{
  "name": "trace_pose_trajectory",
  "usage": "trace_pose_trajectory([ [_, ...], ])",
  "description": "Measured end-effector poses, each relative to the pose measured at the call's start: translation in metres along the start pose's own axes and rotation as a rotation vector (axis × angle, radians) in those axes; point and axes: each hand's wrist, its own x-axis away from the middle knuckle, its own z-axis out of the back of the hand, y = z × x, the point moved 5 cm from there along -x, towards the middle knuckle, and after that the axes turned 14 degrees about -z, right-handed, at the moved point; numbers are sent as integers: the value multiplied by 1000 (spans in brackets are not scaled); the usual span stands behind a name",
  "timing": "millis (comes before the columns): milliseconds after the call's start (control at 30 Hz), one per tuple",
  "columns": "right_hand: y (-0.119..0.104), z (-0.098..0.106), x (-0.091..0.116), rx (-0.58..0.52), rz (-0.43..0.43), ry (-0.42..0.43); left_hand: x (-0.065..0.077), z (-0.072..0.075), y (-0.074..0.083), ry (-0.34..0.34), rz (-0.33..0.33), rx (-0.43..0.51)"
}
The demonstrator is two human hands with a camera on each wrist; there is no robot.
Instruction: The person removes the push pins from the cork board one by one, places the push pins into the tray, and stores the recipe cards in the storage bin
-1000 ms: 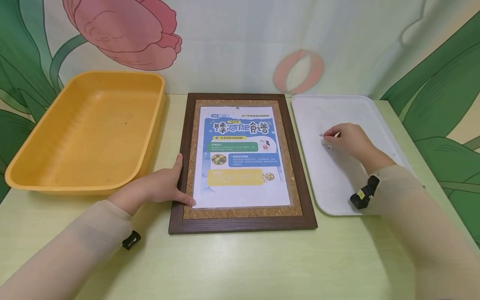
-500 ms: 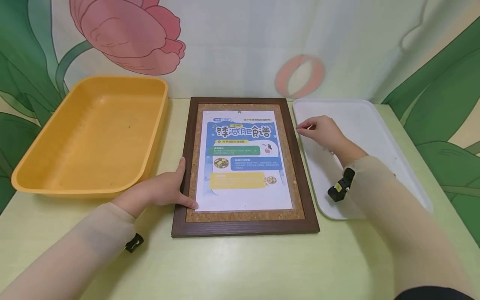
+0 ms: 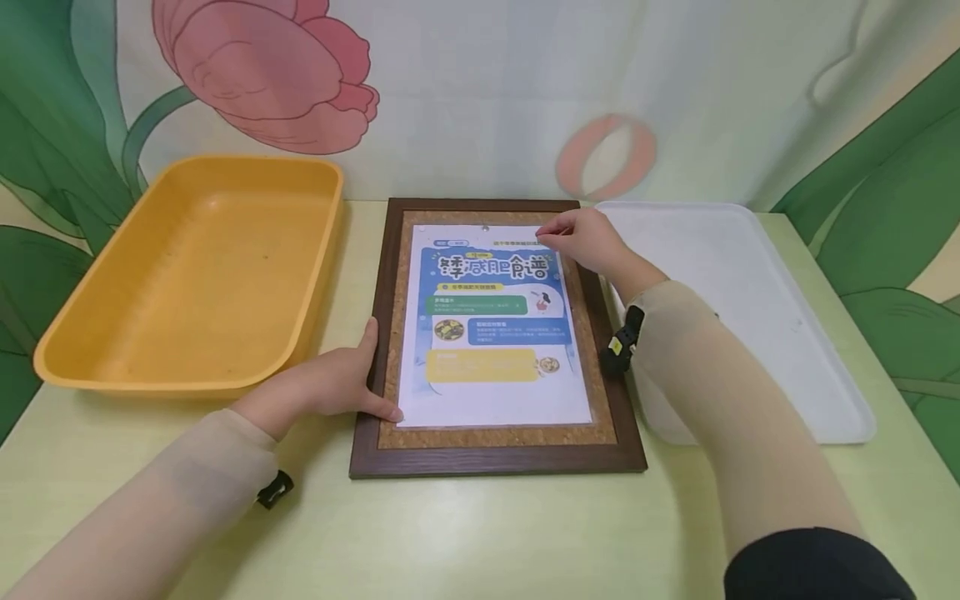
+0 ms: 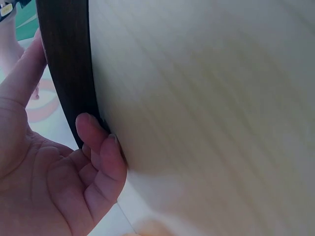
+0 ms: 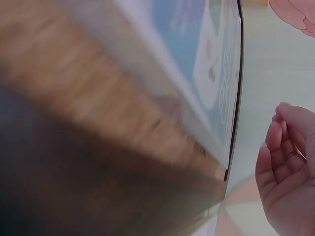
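A brown-framed corkboard (image 3: 495, 460) lies on the table with a printed sheet (image 3: 495, 404) on its cork. My left hand (image 3: 333, 383) grips the board's left edge, thumb on top at the sheet's lower left corner; in the left wrist view its fingers bend against the frame's side (image 4: 66, 59). My right hand (image 3: 588, 242) is at the sheet's upper right corner, thumb and fingertips pinched together on what seems a thumbtack, almost wholly hidden. A silver thumbtack (image 3: 485, 227) sits at the sheet's top middle.
A deep yellow tray (image 3: 337, 200) stands to the left of the board. On the right, a shallow white tray (image 3: 787, 333) lies close beside the frame, partly under my right forearm. A curtain with printed flowers (image 3: 465, 100) hangs behind the table.
My right hand has left the white tray, moving left to the sheet's upper right corner with its fingertips pinched. The left hand keeps its grip on the board. The head view has shifted slightly.
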Motion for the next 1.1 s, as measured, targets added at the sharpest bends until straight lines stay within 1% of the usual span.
trace_pose_trajectory([
  [100, -5, -5, -7, -32, -5, -8, 0, -1, -1, 0, 5, -1],
  [300, -7, -13, -21, -67, -37, -27, -2, -3, -1, -2, 5, -7],
  [567, -22, -26, -33, -90, -80, -61, -3, -3, -4, 5, 16, -11],
  [700, -22, -34, -44, -114, -97, -69, -4, -3, -5, 3, 8, -14],
  [800, -22, -39, -51, -103, -98, -67, -4, -3, -4, -1, 2, -14],
  [1100, -28, -46, -56, -120, -125, -96, -1, -1, -4, -3, 14, -15],
])
